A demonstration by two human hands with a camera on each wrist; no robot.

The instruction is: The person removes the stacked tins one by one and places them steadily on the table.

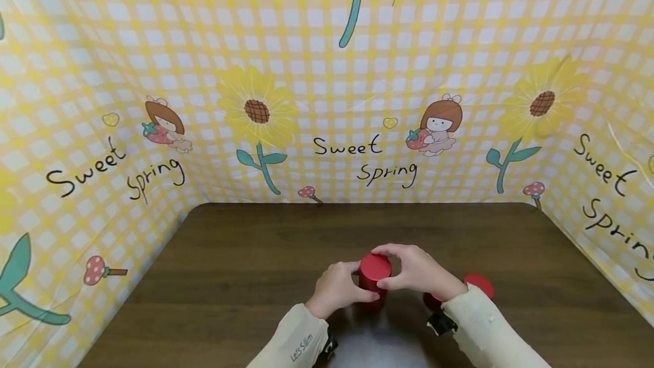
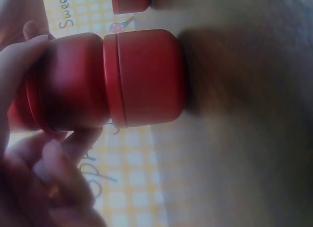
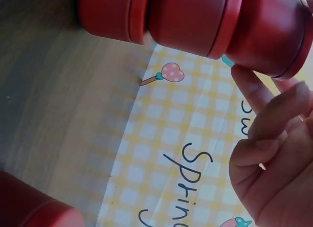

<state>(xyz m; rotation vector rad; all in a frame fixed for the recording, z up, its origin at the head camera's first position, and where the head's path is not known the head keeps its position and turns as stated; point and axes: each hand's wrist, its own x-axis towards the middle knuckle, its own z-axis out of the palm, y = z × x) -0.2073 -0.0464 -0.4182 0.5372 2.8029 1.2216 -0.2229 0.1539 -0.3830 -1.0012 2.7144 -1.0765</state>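
Observation:
Three small round red tins with lids stand in an upright stack in front of me. The top tin [image 3: 271, 34] is gripped by my right hand [image 1: 418, 268], with thumb and fingers around its sides near the lid. My left hand [image 1: 334, 289] holds the stack from the left, its fingers and thumb about the middle tin [image 2: 73, 82] and close to the top one. Below them, the bottom tin [image 2: 149, 75] is free of fingers and rests at the wooden table. In the head view the hands cover much of the stack.
Another red tin [image 1: 479, 285] stands to the right, partly hidden behind my right wrist. The dark wooden table [image 1: 255, 243] ends at a yellow checked cloth [image 1: 332, 101] that rises behind it and along both sides.

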